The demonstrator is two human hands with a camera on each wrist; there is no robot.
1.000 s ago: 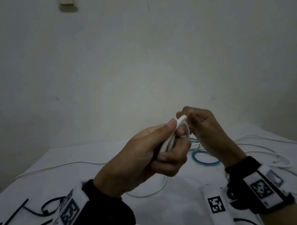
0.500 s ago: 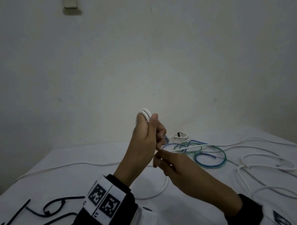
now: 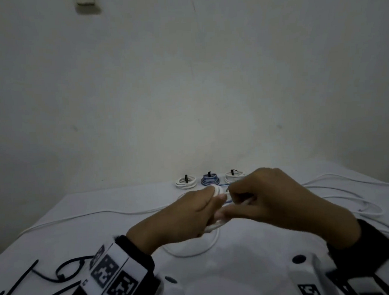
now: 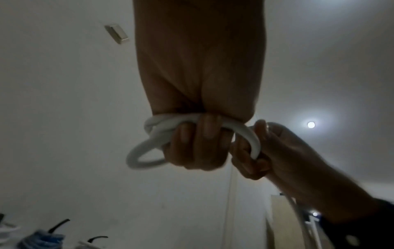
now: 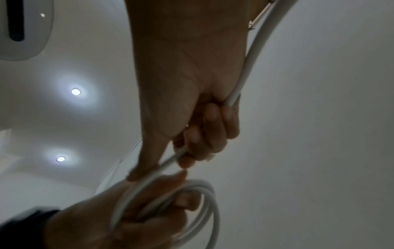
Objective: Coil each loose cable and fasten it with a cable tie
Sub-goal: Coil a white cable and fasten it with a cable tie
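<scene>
My left hand (image 3: pixel 192 212) grips a small coil of white cable (image 3: pixel 216 190) above the white table (image 3: pixel 103 236); its fingers (image 4: pixel 198 146) curl round the loops (image 4: pixel 149 148). My right hand (image 3: pixel 269 202) meets it from the right and pinches the free run of the same white cable (image 5: pixel 241 80), which passes through its curled fingers (image 5: pixel 209 134). The coil (image 5: pixel 204 202) shows in the left hand in the right wrist view. More of this cable lies in a loop (image 3: pixel 193 252) on the table below the hands.
Three tied coils stand at the table's far edge: white (image 3: pixel 186 182), blue (image 3: pixel 210 179), white (image 3: pixel 233 176). Loose white cable (image 3: pixel 347 194) sprawls at the right. Black cable ties (image 3: pixel 61 273) lie at the front left. A long white cable (image 3: pixel 91 215) runs left.
Both hands have come down and together low over the table. The right hand, lower and apart half a second ago, now holds the cable beside the coil. The view has tilted, showing the tied coils.
</scene>
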